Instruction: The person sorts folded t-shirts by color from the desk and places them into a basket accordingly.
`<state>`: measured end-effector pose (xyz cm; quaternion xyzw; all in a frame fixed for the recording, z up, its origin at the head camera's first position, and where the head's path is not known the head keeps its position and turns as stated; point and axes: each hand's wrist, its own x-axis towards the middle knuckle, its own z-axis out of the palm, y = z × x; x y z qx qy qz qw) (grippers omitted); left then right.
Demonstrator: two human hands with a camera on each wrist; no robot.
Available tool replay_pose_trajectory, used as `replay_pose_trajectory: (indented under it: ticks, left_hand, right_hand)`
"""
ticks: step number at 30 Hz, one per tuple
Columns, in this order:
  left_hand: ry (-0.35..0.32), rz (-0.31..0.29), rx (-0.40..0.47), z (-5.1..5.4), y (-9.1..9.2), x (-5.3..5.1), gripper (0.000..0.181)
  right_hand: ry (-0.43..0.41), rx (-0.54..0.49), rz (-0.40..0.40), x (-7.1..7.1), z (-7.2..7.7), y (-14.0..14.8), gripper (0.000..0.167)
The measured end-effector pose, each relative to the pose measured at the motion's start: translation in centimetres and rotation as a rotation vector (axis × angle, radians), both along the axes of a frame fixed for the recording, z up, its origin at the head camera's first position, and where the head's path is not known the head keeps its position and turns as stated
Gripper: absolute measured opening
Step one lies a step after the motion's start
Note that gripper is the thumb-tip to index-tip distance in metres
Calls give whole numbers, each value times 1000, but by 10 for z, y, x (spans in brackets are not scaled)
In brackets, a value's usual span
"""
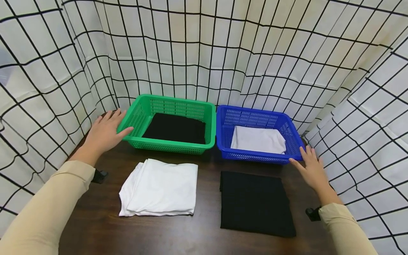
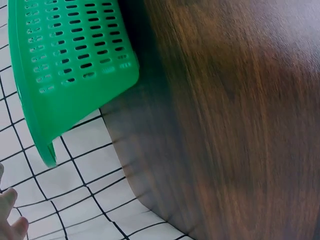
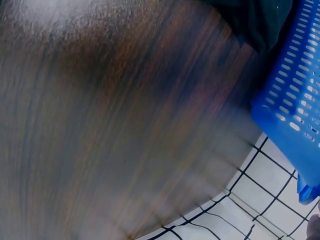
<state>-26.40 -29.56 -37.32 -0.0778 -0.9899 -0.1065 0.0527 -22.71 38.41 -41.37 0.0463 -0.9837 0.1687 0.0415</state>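
Backdrop: white curtain with a black grid, hung round a dark wood-grain tabletop. Container one, at your far left: green basket, perforated plastic, holding a folded black cloth. Container two, just beside it on the right: blue basket, perforated, holding a folded white cloth. On the tabletop, nearer you: one larger white garment, folded, before the green basket; one black garment, folded, before the blue. Your left hand: at the green basket's left end, grip spread, fingers and thumb apart. Your right hand: at the blue basket's near right corner, grip likewise relaxed, thumb apart from the fingers; whether either hand bears on its rim you cannot tell. Obscured: the front edge of the blue basket's contents, partly behind its near wall; folds in both black pieces, hard to make out. Cut off: both baskets in the wrist views, where only your fingertips enter at the frame edge. Orientation: both baskets and both garments lie with long axes left to right, the black garment's right end angled slightly towards you.
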Motion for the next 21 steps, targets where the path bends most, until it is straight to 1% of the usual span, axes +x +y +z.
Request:
replay_pose_trajectory:
  ticks: [7, 14, 19, 21]
  left_hand:
    - [-2, -13, -3, -1, 8, -4, 86]
    - [-30, -34, -30, -1, 17, -8, 88]
    - [-10, -39, -30, -1, 25, -8, 84]
    - [-2, -39, -28, -2, 29, -8, 82]
  right_hand:
    - [-23, -8, 10, -1, 1, -4, 85]
    - [-10, -18, 13, 0, -2, -3, 85]
    - [-18, -10, 18, 0, -4, -6, 86]
    - [-17, -4, 17, 1, -4, -6, 86]
